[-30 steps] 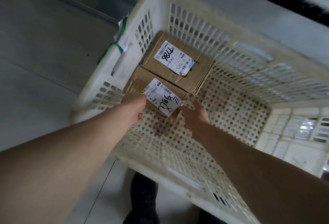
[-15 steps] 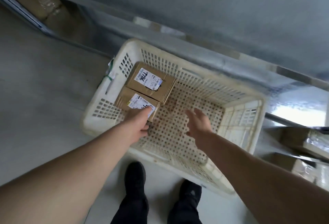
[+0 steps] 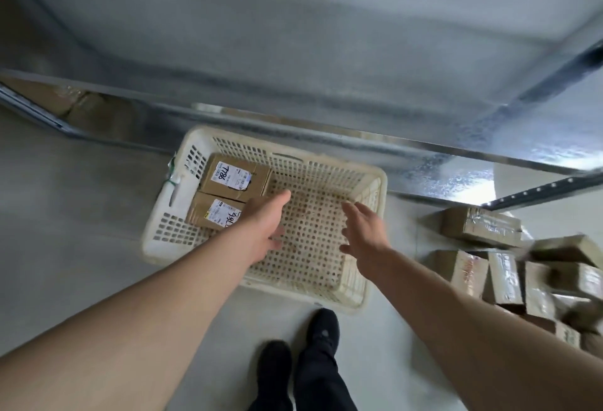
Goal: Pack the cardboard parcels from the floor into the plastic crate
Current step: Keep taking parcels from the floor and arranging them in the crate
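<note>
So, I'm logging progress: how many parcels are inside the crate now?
2. The parcel marked 7788 lies in the crate's far left corner; the second parcel sits against its near side. None appear hidden.

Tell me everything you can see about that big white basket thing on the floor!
The plastic crate is cream-white, rectangular and open-topped, with perforated walls and a floor full of round holes. It looks scuffed and a little stained. It stands upright on the grey floor, against a metal shelf rack. A green tie hangs at its left end. Two cardboard parcels with white labels lie side by side inside at that left end; the rest is bare. Both hands hover over it, gripping nothing.
</note>
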A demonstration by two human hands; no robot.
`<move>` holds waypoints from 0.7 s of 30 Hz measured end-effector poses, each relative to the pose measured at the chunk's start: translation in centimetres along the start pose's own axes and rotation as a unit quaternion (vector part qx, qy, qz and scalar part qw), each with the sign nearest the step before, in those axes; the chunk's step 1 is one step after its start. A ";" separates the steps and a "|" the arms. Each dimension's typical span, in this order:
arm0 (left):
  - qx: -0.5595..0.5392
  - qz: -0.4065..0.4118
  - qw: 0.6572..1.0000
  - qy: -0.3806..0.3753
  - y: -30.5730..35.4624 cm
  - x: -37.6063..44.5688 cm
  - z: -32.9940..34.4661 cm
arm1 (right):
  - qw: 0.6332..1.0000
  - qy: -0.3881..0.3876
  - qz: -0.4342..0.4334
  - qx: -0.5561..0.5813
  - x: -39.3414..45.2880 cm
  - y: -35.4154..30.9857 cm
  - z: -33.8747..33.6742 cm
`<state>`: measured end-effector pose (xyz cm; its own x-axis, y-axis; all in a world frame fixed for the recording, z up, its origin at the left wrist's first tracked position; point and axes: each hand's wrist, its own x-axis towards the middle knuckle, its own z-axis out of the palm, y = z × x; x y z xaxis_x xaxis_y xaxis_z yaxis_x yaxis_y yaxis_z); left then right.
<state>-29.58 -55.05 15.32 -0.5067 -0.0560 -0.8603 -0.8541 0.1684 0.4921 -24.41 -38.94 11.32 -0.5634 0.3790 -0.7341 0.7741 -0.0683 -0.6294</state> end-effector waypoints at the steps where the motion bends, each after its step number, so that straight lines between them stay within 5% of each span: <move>1: 0.006 0.004 1.000 -0.002 0.2 -0.8 0.6 | 1.000 0.007 -0.001 0.013 -0.4 0.0 -0.9; 21: 0.133 0.046 0.985 -0.096 -4.7 -13.5 18.0 | 0.982 0.125 0.018 0.144 -7.9 7.8 -21.8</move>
<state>-16.66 -37.33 22.20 -0.5273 0.1547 -0.8355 -0.7319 0.4167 0.5391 -7.62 -22.34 17.79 -0.4207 0.5830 -0.6951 0.6592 -0.3300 -0.6757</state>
